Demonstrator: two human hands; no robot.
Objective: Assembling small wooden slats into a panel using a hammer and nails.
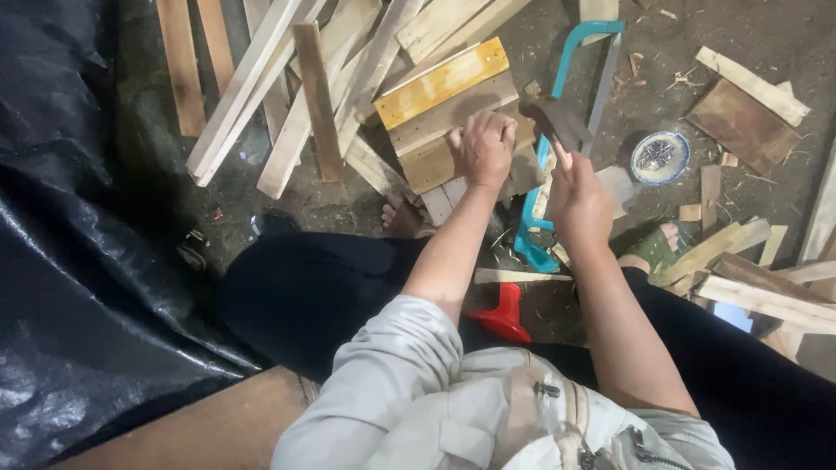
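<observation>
Over rough planks (453,117), hands grip a steel-headed hammer (555,122).

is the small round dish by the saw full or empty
Not empty: the small round blue-rimmed dish on the ground holds a dark heap, likely nails; too blurred to confirm.

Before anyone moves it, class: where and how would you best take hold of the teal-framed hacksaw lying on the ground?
Probably grip the hacksaw by its handle end, nearest the person, coming from above. The blade runs along the frame's right side, so keep fingers off that edge. The right hand with its hammer hides the middle.
</observation>
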